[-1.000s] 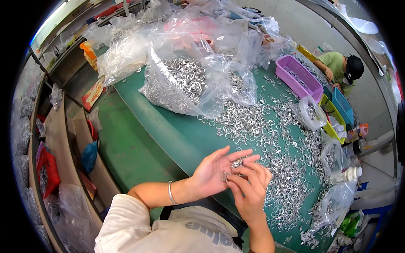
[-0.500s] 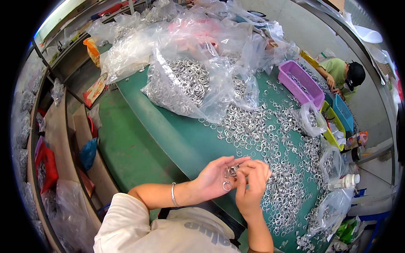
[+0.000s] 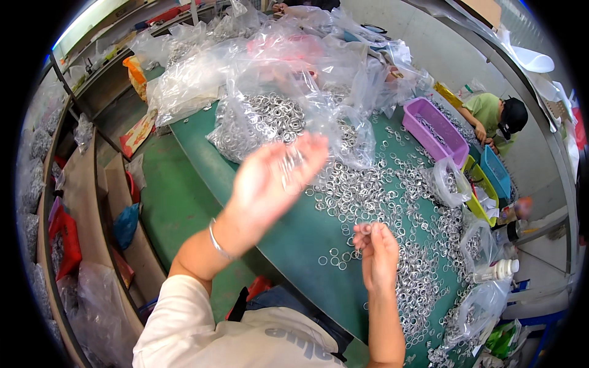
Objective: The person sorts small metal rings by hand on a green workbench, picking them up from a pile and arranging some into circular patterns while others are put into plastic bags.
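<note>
One clear bag (image 3: 228, 129) of metal rings (image 3: 277, 113); in front, left hand (image 3: 273, 178), blurred, fingers apart; farther right, right hand (image 3: 378, 254), curled, grip unclear.

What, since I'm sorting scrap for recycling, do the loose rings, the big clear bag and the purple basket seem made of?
Loose rings: probably metal, silvery and shiny, given their bright glints; which metal, I can't tell.
Big clear bag: thin, glossy plastic film, see-through and creased.
Purple basket: likely moulded plastic, opaque and evenly coloured.
</note>
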Demonstrator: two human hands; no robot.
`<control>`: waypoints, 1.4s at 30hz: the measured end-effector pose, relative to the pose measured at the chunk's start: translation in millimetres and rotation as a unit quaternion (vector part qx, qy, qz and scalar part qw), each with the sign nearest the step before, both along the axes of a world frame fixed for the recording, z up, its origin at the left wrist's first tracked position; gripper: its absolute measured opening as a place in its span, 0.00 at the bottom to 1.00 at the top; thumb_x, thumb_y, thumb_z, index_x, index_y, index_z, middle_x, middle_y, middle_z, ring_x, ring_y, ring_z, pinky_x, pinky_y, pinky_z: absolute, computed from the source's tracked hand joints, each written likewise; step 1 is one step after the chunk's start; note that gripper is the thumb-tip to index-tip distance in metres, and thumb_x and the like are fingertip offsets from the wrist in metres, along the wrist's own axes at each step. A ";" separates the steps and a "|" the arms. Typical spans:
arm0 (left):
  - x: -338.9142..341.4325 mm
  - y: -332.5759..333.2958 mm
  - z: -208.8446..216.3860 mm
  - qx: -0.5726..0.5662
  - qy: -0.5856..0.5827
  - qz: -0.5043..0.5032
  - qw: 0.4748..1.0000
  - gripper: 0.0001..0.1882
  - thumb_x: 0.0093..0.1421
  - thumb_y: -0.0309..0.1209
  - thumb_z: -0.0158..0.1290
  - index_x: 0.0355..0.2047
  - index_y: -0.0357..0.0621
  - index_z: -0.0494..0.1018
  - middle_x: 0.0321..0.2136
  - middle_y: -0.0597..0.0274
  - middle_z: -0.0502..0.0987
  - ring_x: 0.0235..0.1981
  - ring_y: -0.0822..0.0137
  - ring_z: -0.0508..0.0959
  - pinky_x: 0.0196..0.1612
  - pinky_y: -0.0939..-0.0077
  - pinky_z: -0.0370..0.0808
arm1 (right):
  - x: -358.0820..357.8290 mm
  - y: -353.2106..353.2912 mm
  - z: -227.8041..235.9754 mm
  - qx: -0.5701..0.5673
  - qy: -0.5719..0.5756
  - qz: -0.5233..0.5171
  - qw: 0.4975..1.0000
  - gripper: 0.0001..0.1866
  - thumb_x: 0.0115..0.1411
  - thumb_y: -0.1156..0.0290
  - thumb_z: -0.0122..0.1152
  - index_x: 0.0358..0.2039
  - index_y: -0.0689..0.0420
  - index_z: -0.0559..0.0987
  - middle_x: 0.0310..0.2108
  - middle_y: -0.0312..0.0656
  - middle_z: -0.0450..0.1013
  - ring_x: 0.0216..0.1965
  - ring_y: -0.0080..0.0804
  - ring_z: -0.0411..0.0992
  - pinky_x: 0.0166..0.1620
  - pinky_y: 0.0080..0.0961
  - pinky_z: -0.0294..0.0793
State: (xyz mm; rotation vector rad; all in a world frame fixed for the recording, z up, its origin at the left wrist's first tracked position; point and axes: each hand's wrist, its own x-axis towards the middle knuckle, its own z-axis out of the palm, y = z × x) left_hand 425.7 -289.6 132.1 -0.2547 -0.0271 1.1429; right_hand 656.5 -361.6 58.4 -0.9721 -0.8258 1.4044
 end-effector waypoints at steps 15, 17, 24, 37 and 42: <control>-23.0 60.7 35.7 0.092 0.541 0.301 0.780 0.41 0.60 0.31 0.49 0.66 0.30 0.38 0.68 0.41 0.31 0.69 0.44 0.32 0.65 0.37 0.32 | -9.1 185.9 -13.8 0.127 -0.518 -0.051 0.844 0.12 0.61 0.72 0.54 0.43 0.66 0.76 0.38 0.51 0.76 0.43 0.47 0.74 0.49 0.36 0.71; -17.3 40.9 33.2 0.185 0.548 0.336 0.743 0.36 0.59 0.29 0.50 0.64 0.32 0.47 0.66 0.43 0.44 0.68 0.48 0.45 0.66 0.48 0.44 | -1.6 155.7 -22.6 0.231 -0.524 -0.070 0.817 0.15 0.60 0.73 0.54 0.47 0.65 0.75 0.47 0.55 0.73 0.52 0.53 0.69 0.56 0.39 0.65; 23.3 -60.3 -59.9 0.524 0.722 0.028 0.451 0.19 0.61 0.22 0.48 0.54 0.34 0.67 0.54 0.48 0.70 0.57 0.51 0.69 0.61 0.56 0.63 | 19.1 -16.4 -46.2 0.138 -0.736 0.085 0.657 0.24 0.58 0.63 0.61 0.54 0.58 0.73 0.60 0.50 0.62 0.64 0.51 0.55 0.62 0.53 0.53; 57.6 -100.8 -151.5 0.591 0.740 0.005 0.320 0.20 0.53 0.16 0.51 0.48 0.36 0.71 0.56 0.49 0.68 0.61 0.48 0.64 0.62 0.49 0.60 | 27.9 -104.6 -51.0 0.082 -0.722 0.081 0.683 0.22 0.55 0.69 0.61 0.52 0.55 0.74 0.61 0.44 0.62 0.66 0.50 0.53 0.64 0.55 0.47; 56.9 -108.7 -148.6 0.616 0.712 -0.022 0.338 0.20 0.51 0.16 0.51 0.47 0.36 0.72 0.55 0.48 0.68 0.60 0.48 0.65 0.62 0.53 0.62 | 42.1 -122.7 -54.5 0.082 -0.697 -0.057 0.710 0.18 0.57 0.69 0.59 0.49 0.54 0.77 0.60 0.44 0.63 0.66 0.51 0.52 0.63 0.52 0.47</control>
